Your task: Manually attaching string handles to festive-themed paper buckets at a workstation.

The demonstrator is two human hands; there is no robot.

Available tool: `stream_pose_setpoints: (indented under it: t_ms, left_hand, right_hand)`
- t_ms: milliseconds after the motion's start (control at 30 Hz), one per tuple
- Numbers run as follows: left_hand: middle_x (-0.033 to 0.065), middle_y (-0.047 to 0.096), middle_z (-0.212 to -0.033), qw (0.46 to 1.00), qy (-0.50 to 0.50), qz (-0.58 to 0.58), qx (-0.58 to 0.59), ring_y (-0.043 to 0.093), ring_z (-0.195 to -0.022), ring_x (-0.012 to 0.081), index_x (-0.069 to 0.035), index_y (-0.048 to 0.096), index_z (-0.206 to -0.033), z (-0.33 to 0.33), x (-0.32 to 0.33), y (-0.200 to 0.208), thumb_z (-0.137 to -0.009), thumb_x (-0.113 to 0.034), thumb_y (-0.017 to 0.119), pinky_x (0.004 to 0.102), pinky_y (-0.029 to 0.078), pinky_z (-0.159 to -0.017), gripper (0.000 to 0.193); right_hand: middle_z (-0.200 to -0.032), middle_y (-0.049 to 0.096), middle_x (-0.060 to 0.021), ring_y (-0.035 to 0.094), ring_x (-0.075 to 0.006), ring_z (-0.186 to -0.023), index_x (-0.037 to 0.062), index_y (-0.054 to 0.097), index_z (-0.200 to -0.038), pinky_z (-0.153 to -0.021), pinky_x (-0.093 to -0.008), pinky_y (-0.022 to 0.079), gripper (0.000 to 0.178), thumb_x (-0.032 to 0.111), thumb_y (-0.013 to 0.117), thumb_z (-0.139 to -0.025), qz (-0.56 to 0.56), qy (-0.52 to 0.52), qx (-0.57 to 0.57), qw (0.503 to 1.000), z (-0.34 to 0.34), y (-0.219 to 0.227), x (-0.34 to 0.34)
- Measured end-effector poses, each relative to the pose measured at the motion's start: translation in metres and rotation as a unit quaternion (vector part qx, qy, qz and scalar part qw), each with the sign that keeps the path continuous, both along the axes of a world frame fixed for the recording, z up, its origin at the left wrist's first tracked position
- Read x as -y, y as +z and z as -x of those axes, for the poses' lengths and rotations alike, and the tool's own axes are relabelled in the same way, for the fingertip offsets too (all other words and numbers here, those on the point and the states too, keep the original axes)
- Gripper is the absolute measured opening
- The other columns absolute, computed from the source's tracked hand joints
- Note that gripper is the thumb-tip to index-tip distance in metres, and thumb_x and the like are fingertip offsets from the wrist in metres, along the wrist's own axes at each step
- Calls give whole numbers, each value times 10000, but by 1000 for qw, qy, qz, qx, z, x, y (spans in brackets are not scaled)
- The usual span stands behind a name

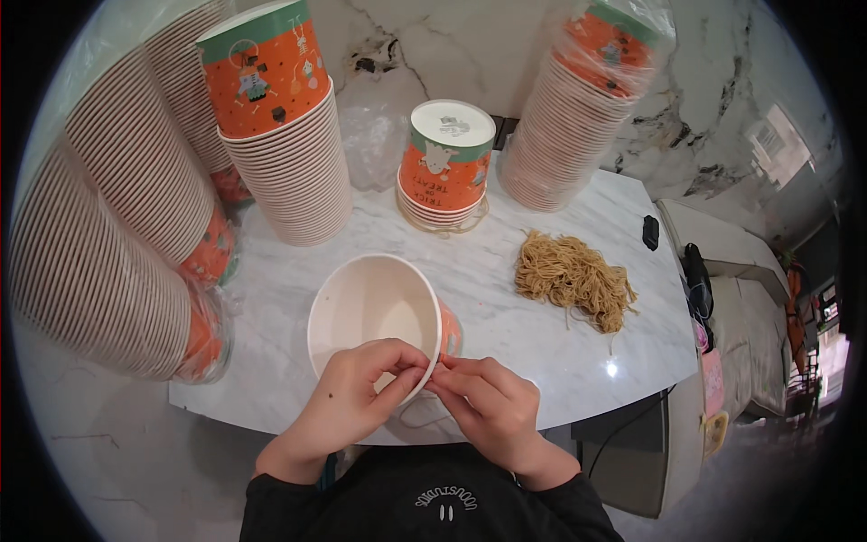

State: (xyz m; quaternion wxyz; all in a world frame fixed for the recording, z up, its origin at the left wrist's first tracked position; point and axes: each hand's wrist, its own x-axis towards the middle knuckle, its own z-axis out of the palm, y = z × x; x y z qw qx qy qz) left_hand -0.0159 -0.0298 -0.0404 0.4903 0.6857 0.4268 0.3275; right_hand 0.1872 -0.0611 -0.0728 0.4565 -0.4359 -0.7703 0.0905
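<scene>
A paper bucket (pixel 366 294), white inside with an orange printed outside, is tipped on the marble table in front of me. My left hand (pixel 366 388) reaches over its near rim, with thumb and fingers closed on the edge from inside. Against the outside of the same rim, my right hand (pixel 492 402) has its fingertips pinched together beside the left fingertips. What sits between the right fingertips is too small and hidden to tell. A thin pale cord (pixel 417 422) curves just below the bucket, near both hands.
A tangled heap of tan cord (pixel 575 278) lies to the right. Upside-down buckets (pixel 447 172) form a short stack at the back, with cord around its base. Tall bucket stacks stand left (pixel 289 172) and back right (pixel 569 126). A small black object (pixel 650 232) rests near the right edge.
</scene>
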Motion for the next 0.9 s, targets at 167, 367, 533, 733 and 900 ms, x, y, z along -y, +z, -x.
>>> stream_pose_setpoints:
  t_ms: [167,367,533,733,900]
  left_hand:
    - [135,726,-943,1000,24,-4,14,738,-881,203,23,608,-1061,-8,-1,-4,-1026,-41,592,321,584,-795,75]
    - [146,724,-963,993,44,50,98,747,-908,205,3,508,-1123,-19,4,-9,-1075,-57,503,327,579,-810,77]
    - [127,715,-962,994,32,-18,101,747,-911,234,-9,519,-1114,-15,10,-3,-1051,-33,531,344,581,-805,68]
    - [135,690,-1067,953,-3,-237,-192,696,-998,283,-30,621,-1109,2,-1,44,-926,15,671,341,563,-833,195]
    - [101,715,-1158,954,-81,-280,-64,710,-1081,273,-39,682,-1162,4,-42,55,-829,-13,791,345,574,-888,352]
  right_hand:
    - [-964,741,-103,741,-185,-917,1,648,-1191,-831,-304,573,341,-27,787,-881,271,65,-243,929,-7,12,-5]
    - [-913,649,-31,580,-81,-721,30,663,-1199,-643,-245,491,341,7,793,-884,281,73,-235,928,-6,25,-5]
    - [-927,660,-48,673,-155,-722,69,750,-1072,-617,-285,539,246,49,824,-838,161,42,-98,981,-3,24,-17]
    - [-925,654,-26,687,-205,-726,88,772,-1034,-625,-316,550,208,68,821,-833,118,139,21,983,-21,39,-39]
    - [-921,676,-10,695,-182,-789,112,807,-994,-695,-302,559,201,54,843,-806,131,252,-39,958,-34,43,-60]
